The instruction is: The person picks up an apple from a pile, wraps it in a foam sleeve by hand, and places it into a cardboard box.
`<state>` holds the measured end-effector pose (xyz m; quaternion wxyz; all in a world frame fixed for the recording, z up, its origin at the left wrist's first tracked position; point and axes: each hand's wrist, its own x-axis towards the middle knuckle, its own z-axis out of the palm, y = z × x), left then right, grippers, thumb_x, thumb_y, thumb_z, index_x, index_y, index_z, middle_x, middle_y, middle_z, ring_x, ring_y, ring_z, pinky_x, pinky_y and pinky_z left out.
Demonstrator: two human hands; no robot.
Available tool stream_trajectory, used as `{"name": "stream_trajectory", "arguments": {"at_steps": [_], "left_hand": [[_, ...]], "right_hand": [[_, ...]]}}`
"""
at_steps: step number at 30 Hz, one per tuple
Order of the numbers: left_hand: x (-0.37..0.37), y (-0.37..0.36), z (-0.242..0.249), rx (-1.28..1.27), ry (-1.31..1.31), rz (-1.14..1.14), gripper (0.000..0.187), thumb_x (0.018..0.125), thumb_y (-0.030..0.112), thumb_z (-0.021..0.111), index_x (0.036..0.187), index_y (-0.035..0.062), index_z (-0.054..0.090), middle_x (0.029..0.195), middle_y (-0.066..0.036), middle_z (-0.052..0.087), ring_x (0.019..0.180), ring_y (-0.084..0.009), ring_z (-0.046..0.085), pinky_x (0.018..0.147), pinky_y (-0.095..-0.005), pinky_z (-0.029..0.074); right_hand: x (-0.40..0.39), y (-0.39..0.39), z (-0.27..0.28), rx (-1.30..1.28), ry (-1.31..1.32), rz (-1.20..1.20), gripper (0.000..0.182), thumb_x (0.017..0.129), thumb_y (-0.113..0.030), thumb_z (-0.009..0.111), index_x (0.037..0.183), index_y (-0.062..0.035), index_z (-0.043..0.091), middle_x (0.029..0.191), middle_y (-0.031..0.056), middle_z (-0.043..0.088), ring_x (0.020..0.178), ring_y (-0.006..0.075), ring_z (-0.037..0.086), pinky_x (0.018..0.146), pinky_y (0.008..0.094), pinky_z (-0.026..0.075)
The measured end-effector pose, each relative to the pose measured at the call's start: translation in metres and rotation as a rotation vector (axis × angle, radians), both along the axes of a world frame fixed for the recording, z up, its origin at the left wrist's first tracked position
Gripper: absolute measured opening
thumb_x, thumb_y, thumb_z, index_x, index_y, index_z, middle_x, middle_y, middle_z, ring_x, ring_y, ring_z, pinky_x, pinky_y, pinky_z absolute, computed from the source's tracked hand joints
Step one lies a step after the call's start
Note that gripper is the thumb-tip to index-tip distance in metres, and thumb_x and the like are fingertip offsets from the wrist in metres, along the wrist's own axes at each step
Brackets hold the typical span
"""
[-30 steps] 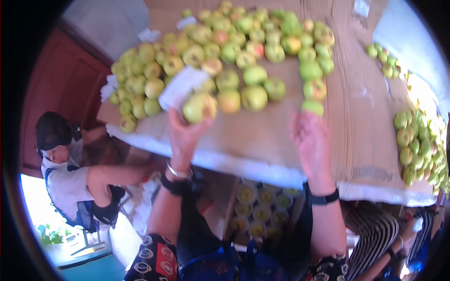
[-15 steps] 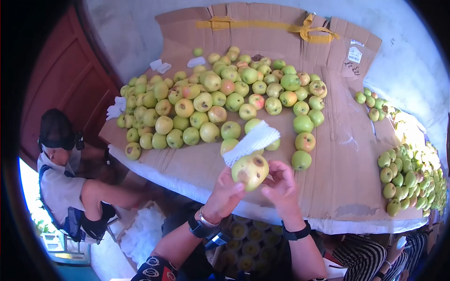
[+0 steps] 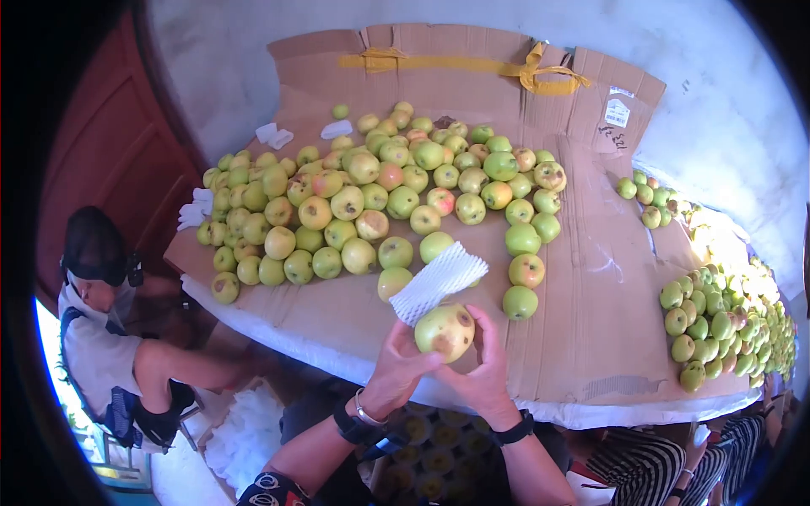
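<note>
Yellow-green spotted apple [image 3: 445, 333], one, held between two hands over the cardboard [image 3: 599, 337]; left hand [image 3: 402, 369] has fingers closed on its left side; right hand [image 3: 483, 373] has thumb and forefinger curved round its right; one white foam net [image 3: 439, 282] against its far side; three foam scraps [image 3: 336, 129] behind the pile [image 3: 347, 202]; pile too dense to count.

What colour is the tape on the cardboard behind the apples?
Yellow tape, seen best in the head view.
</note>
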<state>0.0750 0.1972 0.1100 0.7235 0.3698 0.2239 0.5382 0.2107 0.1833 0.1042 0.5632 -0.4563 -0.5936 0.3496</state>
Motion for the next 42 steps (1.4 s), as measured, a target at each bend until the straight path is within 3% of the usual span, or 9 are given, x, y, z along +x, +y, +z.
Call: {"name": "stream_trajectory", "arguments": {"at_steps": [6,8,17,24,26,33,36,38,42], "left_hand": [[-0.003,0.008,-0.006,-0.337,-0.027,0.144,0.046,0.088,0.037,0.049,0.124,0.0085,0.040,0.119,-0.005,0.051,0.110,-0.0198,0.049,0.093,-0.0372,0.039],[-0.004,0.014,-0.001,-0.391,-0.115,0.183,0.035,0.087,0.025,0.053,0.117,0.0082,0.046,0.111,-0.005,0.056,0.103,-0.0189,0.053,0.087,-0.0357,0.043],[-0.013,0.018,0.006,-0.280,-0.146,0.196,0.028,0.082,0.006,0.056,0.109,0.0077,0.052,0.101,-0.002,0.060,0.091,-0.0148,0.059,0.074,-0.0274,0.049],[-0.010,0.018,0.004,-0.334,-0.106,0.145,0.027,0.081,0.002,0.057,0.107,0.0086,0.054,0.098,-0.002,0.061,0.086,-0.0118,0.059,0.070,-0.0253,0.049],[-0.008,0.016,0.001,-0.336,-0.075,0.171,0.027,0.081,0.002,0.058,0.106,0.0087,0.054,0.098,-0.002,0.061,0.086,-0.0116,0.059,0.069,-0.0250,0.049],[-0.010,0.011,0.003,-0.385,-0.013,0.115,0.031,0.080,0.001,0.057,0.109,0.0085,0.050,0.106,-0.004,0.057,0.095,-0.0127,0.056,0.079,-0.0274,0.047],[-0.004,0.008,0.010,-0.081,0.231,0.395,0.033,0.079,-0.001,0.057,0.110,0.0059,0.047,0.115,-0.006,0.051,0.102,-0.0133,0.050,0.085,-0.0271,0.042],[-0.008,0.007,0.013,0.425,0.855,0.698,0.036,0.079,-0.002,0.056,0.113,0.0044,0.044,0.120,-0.008,0.047,0.106,-0.0149,0.046,0.089,-0.0283,0.038],[-0.004,-0.002,0.008,0.467,0.682,0.305,0.037,0.082,0.000,0.054,0.117,0.0041,0.040,0.118,-0.007,0.048,0.108,-0.0152,0.045,0.091,-0.0294,0.036]], "right_hand": [[0.025,0.000,0.003,-0.081,0.458,-0.022,0.069,0.070,-0.016,0.072,0.126,-0.0022,0.034,0.117,0.0106,0.049,0.110,0.0220,0.049,0.094,0.0358,0.039],[0.039,0.006,0.006,-0.157,1.002,-0.015,0.059,0.077,-0.020,0.065,0.126,-0.0051,0.036,0.117,0.0094,0.049,0.108,0.0218,0.049,0.091,0.0358,0.042],[0.067,0.001,0.005,-0.321,1.296,0.320,0.069,0.077,-0.054,0.053,0.127,-0.0093,0.037,0.125,0.0114,0.043,0.115,0.0253,0.042,0.094,0.0433,0.037],[0.048,-0.004,0.000,-0.355,1.309,0.406,0.074,0.072,-0.054,0.057,0.128,-0.0103,0.037,0.127,0.0102,0.042,0.120,0.0264,0.038,0.100,0.0467,0.030],[0.043,-0.005,-0.005,-0.358,1.076,0.288,0.082,0.071,-0.066,0.040,0.130,-0.0092,0.035,0.130,0.0116,0.037,0.123,0.0314,0.032,0.102,0.0555,0.021],[0.036,-0.002,0.009,-0.347,1.248,0.350,0.079,0.072,-0.062,0.050,0.130,-0.0115,0.035,0.128,0.0081,0.041,0.123,0.0267,0.035,0.101,0.0509,0.025],[0.037,0.002,0.012,-0.331,1.268,0.294,0.079,0.072,-0.065,0.045,0.130,-0.0122,0.035,0.129,0.0077,0.041,0.123,0.0269,0.034,0.100,0.0540,0.024],[0.037,0.003,0.007,-0.263,1.117,0.246,0.077,0.075,-0.067,0.038,0.130,-0.0124,0.036,0.129,0.0077,0.040,0.121,0.0264,0.034,0.097,0.0499,0.028],[0.029,0.002,-0.010,-0.261,0.993,0.254,0.074,0.076,-0.063,0.042,0.129,-0.0119,0.037,0.128,0.0071,0.042,0.118,0.0258,0.039,0.096,0.0455,0.032]]}}
